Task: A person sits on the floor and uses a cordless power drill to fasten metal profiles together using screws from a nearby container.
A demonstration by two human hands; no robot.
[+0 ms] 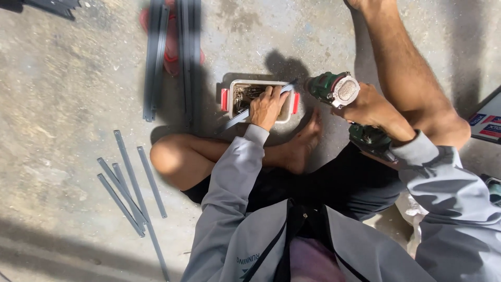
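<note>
Here's the grey metal strip (pixel 245 114), lying at a slant over the screw box (pixel 288 112): its long axis runs from lower left, down by the bent knee, up to the right, where its far end meets the nose of the cordless drill (pixel 334 89). It's a slim, flat, blue-grey bar, partly hidden under the hand that pins it. The left hand (pixel 267 107) sits right on top of it, fingers curled closed around the strip and pressing it against the rim of the box. The right hand (pixel 368 107) has its fingers wrapped tight round the drill's handle; the drill, dark green with a pale round rear cap, points left toward the strip's upper end, its body roughly level across the view. The box is a small white tub with red side clips, holding a jumble of metal fasteners, standing on the concrete floor (pixel 62 78) just ahead of the person's bare foot. Off to the left, loose strips (pixel 130 180) of the same grey lie fanned on the floor, well apart from the hands. Longer grey rails (pixel 156 57) lie at the top, over something red.
</note>
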